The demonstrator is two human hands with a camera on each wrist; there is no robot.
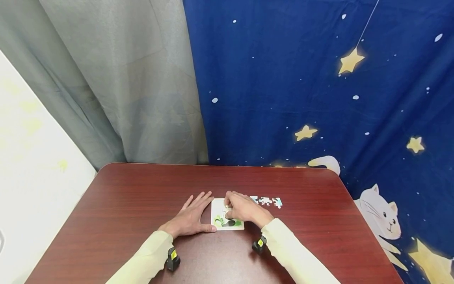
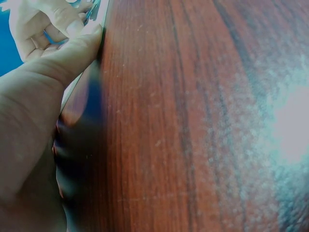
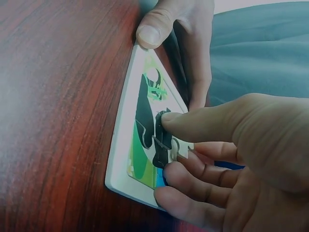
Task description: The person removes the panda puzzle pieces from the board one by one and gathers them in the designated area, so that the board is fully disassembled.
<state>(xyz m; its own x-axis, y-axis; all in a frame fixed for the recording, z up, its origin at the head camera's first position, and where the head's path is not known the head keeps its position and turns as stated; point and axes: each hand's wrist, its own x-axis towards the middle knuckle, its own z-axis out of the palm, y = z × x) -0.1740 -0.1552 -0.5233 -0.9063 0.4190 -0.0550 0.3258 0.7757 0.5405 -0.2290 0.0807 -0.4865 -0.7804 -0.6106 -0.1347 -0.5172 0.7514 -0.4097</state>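
Note:
A white-framed puzzle board (image 1: pixel 216 206) lies on the table, its lower part filled with green, black and white picture pieces. My left hand (image 1: pixel 191 217) rests at its left side with fingers spread, and the thumb (image 3: pixel 150 33) touches a corner of the frame. Over the board, my right hand (image 1: pixel 244 207) pinches a black-and-white puzzle piece (image 3: pixel 162 155) between thumb and fingertips. That piece stands tilted against the assembled part, and the fingers hide some of it. In the left wrist view only the board's edge shows, beside the left thumb (image 2: pixel 72 55).
Several loose puzzle pieces (image 1: pixel 265 200) lie in a row to the right of the board, partly behind the right hand. The dark red wooden table (image 1: pixel 142 189) reaches back to a grey curtain (image 1: pixel 163 118) and a blue star-patterned one (image 1: pixel 255 98).

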